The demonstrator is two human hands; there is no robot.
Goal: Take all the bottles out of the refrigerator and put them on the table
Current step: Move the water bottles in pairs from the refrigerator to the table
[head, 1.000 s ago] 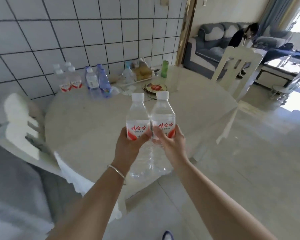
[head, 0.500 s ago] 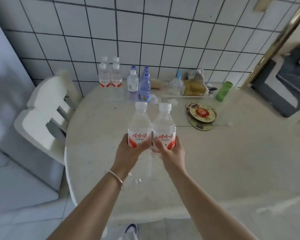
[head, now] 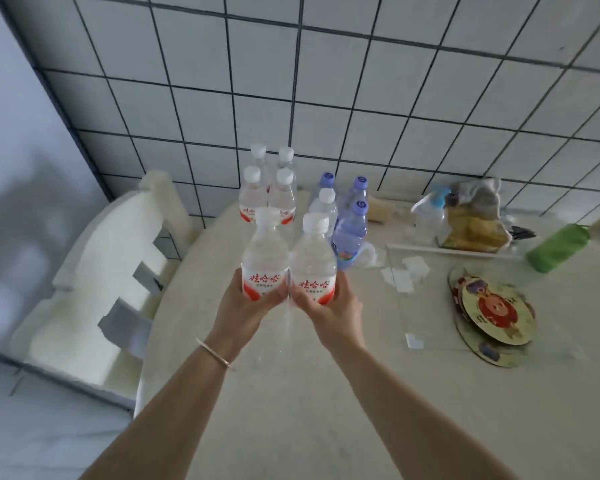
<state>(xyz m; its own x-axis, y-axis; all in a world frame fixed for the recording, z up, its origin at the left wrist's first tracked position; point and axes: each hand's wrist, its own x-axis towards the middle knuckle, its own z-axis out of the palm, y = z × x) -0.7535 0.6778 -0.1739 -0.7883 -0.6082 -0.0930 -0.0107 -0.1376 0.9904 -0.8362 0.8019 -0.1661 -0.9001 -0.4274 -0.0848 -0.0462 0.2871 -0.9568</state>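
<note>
I hold two clear water bottles with white caps and red labels side by side above the round beige table (head: 326, 393). My left hand (head: 243, 306) grips the left bottle (head: 264, 258) and my right hand (head: 329, 313) grips the right bottle (head: 313, 265), both around the label. Behind them, near the tiled wall, stand several more red-label bottles (head: 267, 192) and, to their right, blue-tinted bottles (head: 352, 230) with one clear one among them. The refrigerator is out of view.
A white chair (head: 111, 271) stands against the table's left edge. On the table's right lie round printed mats (head: 492, 310), a green cup (head: 558, 247), a spray bottle (head: 426, 216) and a bag of food (head: 471, 223). A tiled wall rises behind.
I have come closer to the table and turned left; the view now looks down on it. Both held bottles have moved forward, close to the bottles standing by the wall.
</note>
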